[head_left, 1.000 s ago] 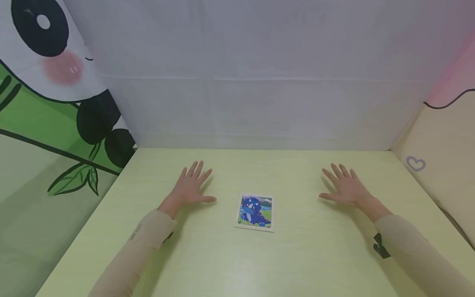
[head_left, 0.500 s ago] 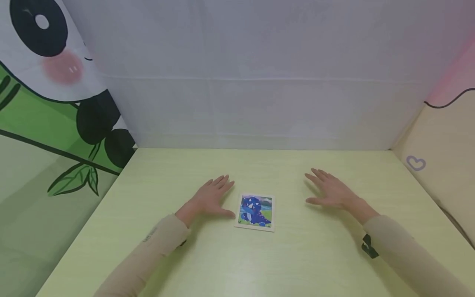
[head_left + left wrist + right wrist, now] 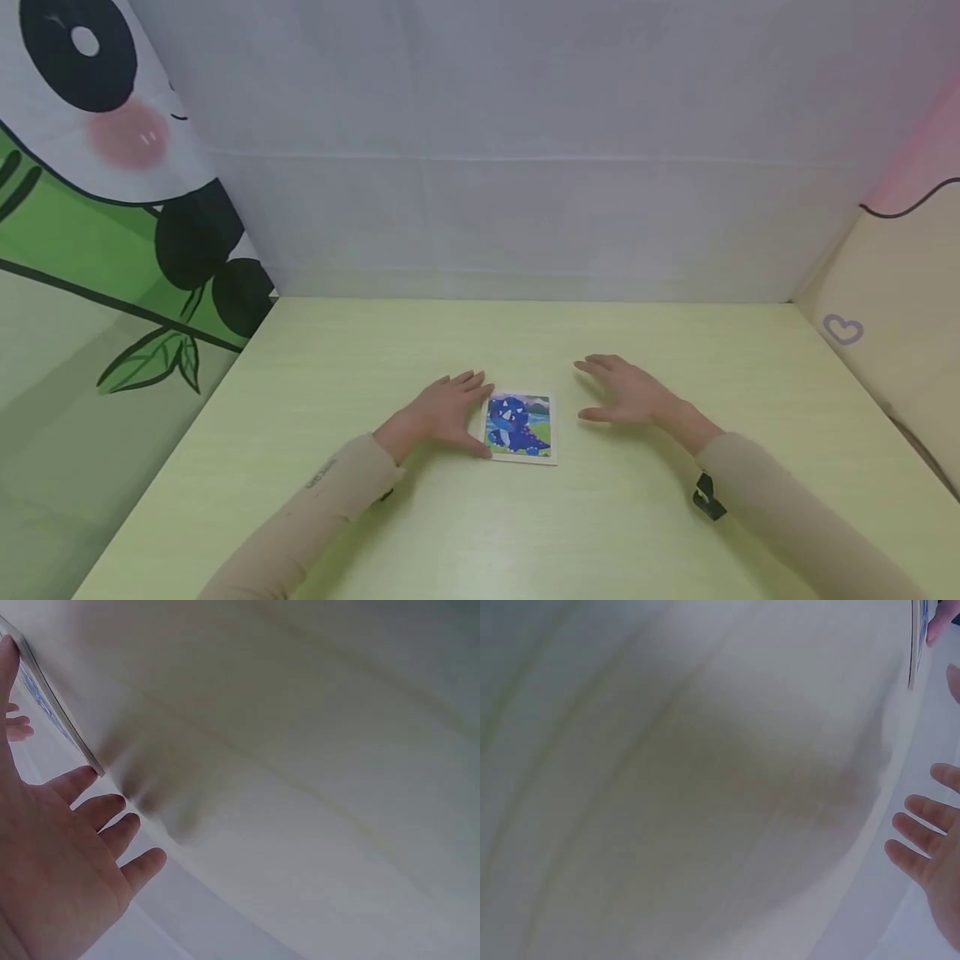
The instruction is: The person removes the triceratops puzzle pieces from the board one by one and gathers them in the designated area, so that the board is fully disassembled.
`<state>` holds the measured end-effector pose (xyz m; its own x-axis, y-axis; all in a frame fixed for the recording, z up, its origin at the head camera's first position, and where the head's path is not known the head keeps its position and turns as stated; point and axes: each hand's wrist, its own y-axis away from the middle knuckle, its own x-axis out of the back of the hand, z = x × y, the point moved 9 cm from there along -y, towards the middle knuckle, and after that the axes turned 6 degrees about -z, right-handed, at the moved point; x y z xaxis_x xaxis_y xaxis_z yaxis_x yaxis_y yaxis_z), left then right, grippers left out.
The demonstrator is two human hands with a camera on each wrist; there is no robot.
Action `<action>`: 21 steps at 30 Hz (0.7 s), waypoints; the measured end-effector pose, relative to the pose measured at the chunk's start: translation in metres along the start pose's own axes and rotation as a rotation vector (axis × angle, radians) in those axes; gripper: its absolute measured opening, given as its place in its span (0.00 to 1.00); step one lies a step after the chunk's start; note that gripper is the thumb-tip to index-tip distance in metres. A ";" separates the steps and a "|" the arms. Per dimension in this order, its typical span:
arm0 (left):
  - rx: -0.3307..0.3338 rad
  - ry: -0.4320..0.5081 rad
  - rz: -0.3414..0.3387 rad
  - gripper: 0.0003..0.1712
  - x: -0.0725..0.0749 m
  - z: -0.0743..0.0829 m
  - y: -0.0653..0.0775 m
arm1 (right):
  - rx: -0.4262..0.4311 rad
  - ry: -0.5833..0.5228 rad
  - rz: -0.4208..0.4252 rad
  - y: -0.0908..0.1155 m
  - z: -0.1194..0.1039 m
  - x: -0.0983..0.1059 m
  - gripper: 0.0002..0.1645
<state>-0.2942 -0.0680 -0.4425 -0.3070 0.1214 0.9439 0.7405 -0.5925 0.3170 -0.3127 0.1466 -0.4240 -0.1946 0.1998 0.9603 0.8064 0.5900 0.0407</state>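
A small, nearly square picture board [image 3: 517, 427] with a pale border and a blue horned dinosaur lies flat on the table. At its left side is the left hand [image 3: 444, 411], its thumb and index fingertip at the two left corners. The left wrist view shows the board edge-on [image 3: 56, 705], with the index fingertip touching a corner and the other fingers spread apart. The right hand [image 3: 628, 395] hovers a short way right of the board, thumb and fingers parted and holding nothing. In the right wrist view its fingers [image 3: 922, 832] are apart from the board.
The pale yellow-green table [image 3: 480, 533] reaches back to a plain whitish cloth wall [image 3: 525, 217]. Printed cloths stand on both sides, with a cartoon face at left [image 3: 112, 142] and a small heart at right [image 3: 843, 329].
Both hands have moved inward toward the board. The left hand has come right up to its left edge, while the right hand has closed much of its distance. The board has barely shifted.
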 end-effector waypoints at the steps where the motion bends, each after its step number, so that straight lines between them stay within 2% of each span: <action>1: 0.004 -0.003 -0.002 0.61 0.000 0.000 0.000 | 0.004 -0.005 -0.003 -0.002 -0.004 -0.001 0.49; 9: 0.019 0.026 -0.016 0.62 -0.005 -0.002 0.000 | 0.022 -0.081 0.012 -0.022 -0.025 -0.007 0.40; 17: 0.049 0.052 -0.045 0.61 -0.007 -0.004 -0.001 | 0.115 -0.270 0.005 -0.048 -0.060 -0.009 0.28; 21: 0.058 0.059 -0.059 0.60 -0.007 -0.004 0.000 | 0.144 -0.271 -0.004 -0.060 -0.074 -0.012 0.24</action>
<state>-0.2943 -0.0724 -0.4499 -0.3840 0.1066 0.9172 0.7529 -0.5388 0.3779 -0.3172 0.0514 -0.4175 -0.3555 0.3872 0.8507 0.7214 0.6924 -0.0137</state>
